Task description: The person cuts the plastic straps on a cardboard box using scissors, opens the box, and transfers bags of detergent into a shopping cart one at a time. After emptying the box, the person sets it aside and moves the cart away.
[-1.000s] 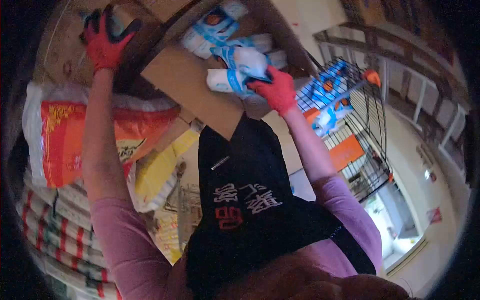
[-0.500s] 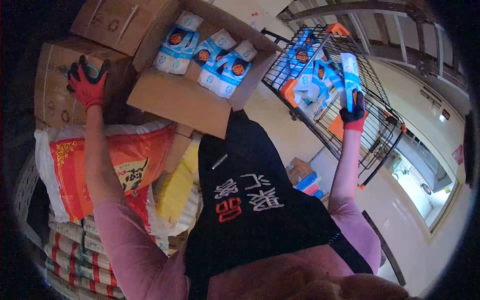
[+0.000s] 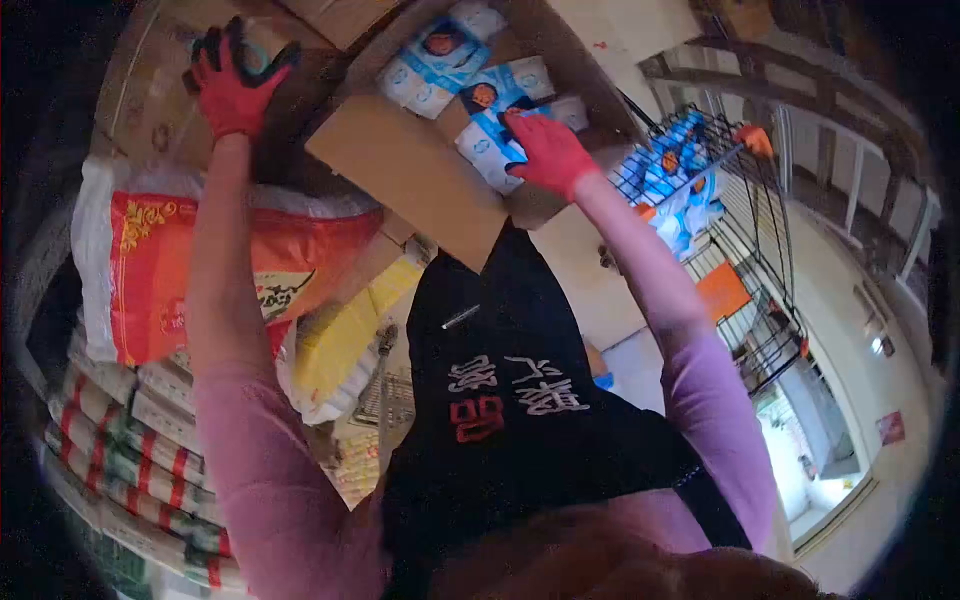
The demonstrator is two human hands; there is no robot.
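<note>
My left hand (image 3: pixel 240 85), in a red and black glove, lies spread on a closed cardboard box (image 3: pixel 165 125), next to a small pale green round thing that I cannot make out. In the open carton (image 3: pixel 395 175) are several blue-and-white packets (image 3: pixel 440 55) with a round food picture. My right hand (image 3: pixel 552 152), gloved the same way, reaches over the carton's near right side. Its thumb and fingers are closed about the edge of a packet (image 3: pixel 485 150) in there; part of the grip is hidden behind the glove.
A wire shopping cart (image 3: pixel 745 215) with orange corners stands to the right, holding more such packets. Below the left box lies a red and orange sack (image 3: pixel 165 260), with a yellow pack (image 3: pixel 350 340) beside it. Stacked striped packs (image 3: pixel 130 450) fill the lower left.
My right hand has come from above the cart to the carton, without the packet it carried. My left hand stays on the box, and the view has shifted.
</note>
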